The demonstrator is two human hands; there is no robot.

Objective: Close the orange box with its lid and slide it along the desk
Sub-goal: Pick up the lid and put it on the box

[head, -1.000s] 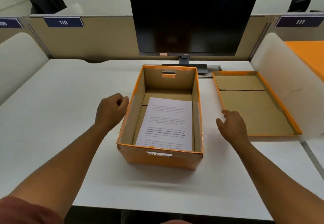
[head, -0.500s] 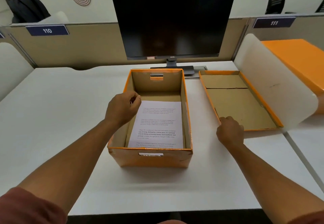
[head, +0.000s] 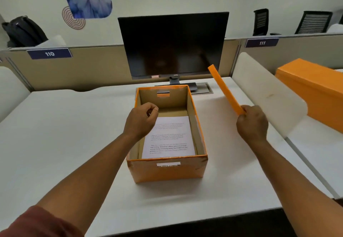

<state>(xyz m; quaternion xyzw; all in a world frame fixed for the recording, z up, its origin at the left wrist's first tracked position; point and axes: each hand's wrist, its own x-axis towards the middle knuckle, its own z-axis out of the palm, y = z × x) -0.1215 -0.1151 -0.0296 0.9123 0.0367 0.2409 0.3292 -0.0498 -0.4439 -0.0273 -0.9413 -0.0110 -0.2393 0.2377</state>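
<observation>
Lid now off the desk, tilted on edge in your right hand, your loosely curled, empty left hand over the open orange box, so capping comes next.

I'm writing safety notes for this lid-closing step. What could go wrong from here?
1. The right hand grips the lid by one end only, tilted steeply; it may slip or swing into the monitor.
2. The left hand hovers at the box rim; its fingers could get caught under the lid.
3. The paper lies loose inside and may shift during sliding.
</observation>
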